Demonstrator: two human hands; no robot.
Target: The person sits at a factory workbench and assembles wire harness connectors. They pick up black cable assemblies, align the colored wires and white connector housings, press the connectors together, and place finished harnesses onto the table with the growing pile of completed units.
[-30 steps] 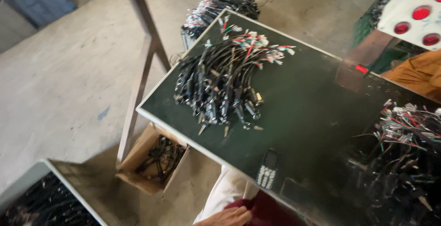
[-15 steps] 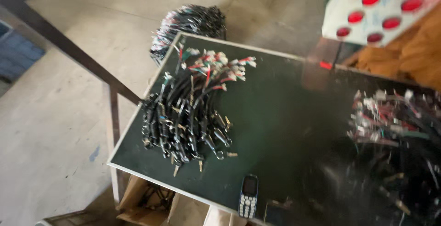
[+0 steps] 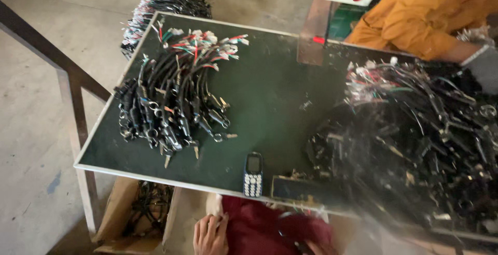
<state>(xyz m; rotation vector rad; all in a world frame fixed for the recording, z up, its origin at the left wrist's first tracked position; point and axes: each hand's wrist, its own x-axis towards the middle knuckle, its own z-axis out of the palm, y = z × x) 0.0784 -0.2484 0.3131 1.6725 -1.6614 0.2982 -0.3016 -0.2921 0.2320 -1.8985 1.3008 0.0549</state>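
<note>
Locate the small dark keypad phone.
The small dark keypad phone lies at the near edge of the dark green tabletop, right of the neat black cable bundle.

- The left hand [image 3: 210, 234] rested empty, fingers loosely spread, on a dark red lap [image 3: 259, 231] below the near edge of the table [image 3: 270, 99].
- The right hand was mostly hidden at the picture's bottom edge; its state could not be told.
- A small keypad phone [image 3: 252, 174] lay at the table's near edge.
- A tidy bundle of black wire harnesses [image 3: 171, 99] lay toward the left edge, a tangled heap [image 3: 410, 146] toward the right.
- A cardboard box [image 3: 137, 213] holding cables stood under the near left corner.
- A co-worker's orange sleeve [image 3: 425, 14] reached over the far right corner.
</note>
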